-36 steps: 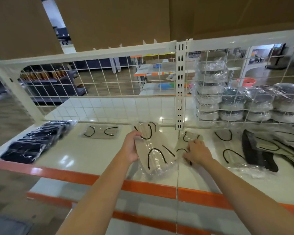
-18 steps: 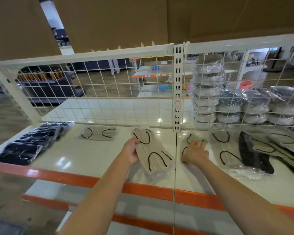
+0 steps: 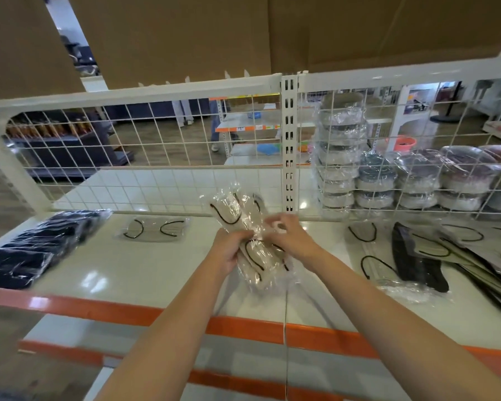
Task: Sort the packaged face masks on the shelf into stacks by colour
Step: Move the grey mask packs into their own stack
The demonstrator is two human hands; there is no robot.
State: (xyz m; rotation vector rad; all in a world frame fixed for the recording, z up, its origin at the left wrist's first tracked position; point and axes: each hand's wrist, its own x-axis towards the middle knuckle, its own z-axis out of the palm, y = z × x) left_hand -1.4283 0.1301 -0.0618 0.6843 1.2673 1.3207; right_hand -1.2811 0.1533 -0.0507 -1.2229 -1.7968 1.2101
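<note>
Beige masks, sealed in clear crinkled plastic with black ear loops showing through, were held between both hands above the white shelf, near its middle seam. The left hand had its fingers curled round the left edge of the bundle at about mid-length; the right hand pinched the wrapping from the other side, its fingertips bent in over the top of the plastic — blur there hid how many packets it had. The bundle stood tilted, its far end raised toward the wire mesh back and its near end hanging down toward the orange shelf edge. Left of the left hand, lying flat and well apart from it, was a single grey mask packet; further left still, at the shelf's end, lay a row of black masks in shiny wrappers. To the right of the right hand, past a bare stretch of shelf, sat a loose unsorted heap — pale packets with black loops and at least one black packet mixed in, overlapping one another. Beyond the fingers, behind the mesh on the right, stood stacked wrapped bowls. Brown cardboard filled the view above the shelf frame.
</note>
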